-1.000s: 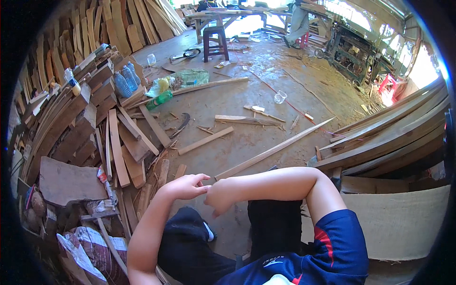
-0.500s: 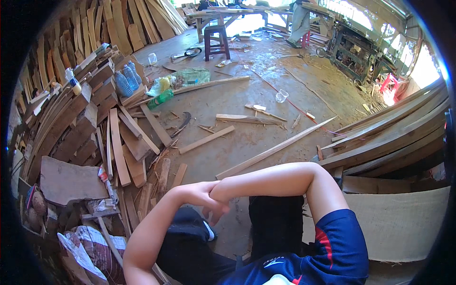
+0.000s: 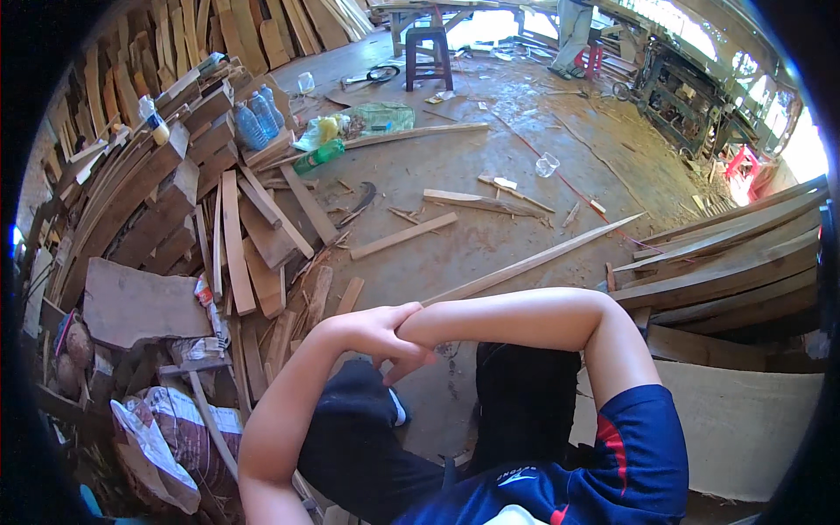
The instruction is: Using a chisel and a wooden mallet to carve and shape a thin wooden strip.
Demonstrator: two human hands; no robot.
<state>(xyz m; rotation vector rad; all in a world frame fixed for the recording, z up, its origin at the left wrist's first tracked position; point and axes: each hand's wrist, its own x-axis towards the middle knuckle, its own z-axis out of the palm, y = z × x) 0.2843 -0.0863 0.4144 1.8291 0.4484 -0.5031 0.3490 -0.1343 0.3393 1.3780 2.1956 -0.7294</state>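
Note:
Both my arms are bent in front of my body, over my dark-trousered legs. My left hand point(image 3: 372, 334) is wrapped round my right wrist point(image 3: 418, 330), with its thumb on top and fingers below. My right hand is mostly hidden behind the left one, so its fingers cannot be made out clearly. No tool or piece of wood is seen in either hand. Beyond the hands, a long pale tapered strip of wood point(image 3: 534, 258) lies on the floor. A shorter wooden strip point(image 3: 404, 236) lies further left.
Stacked boards point(image 3: 131, 219) and a thick wood slab point(image 3: 144, 302) stand left, near plastic bottles point(image 3: 254, 127) and sacks point(image 3: 188, 429). Curved planks point(image 3: 726, 262) are piled right, behind a wide pale board point(image 3: 744, 429). A dark stool point(image 3: 429, 59), machinery point(image 3: 691, 96) and another person's legs point(image 3: 573, 39) are further off.
The view has shifted, so the surroundings sit further right and somewhat higher in the picture. My left hand stays wrapped round my right wrist.

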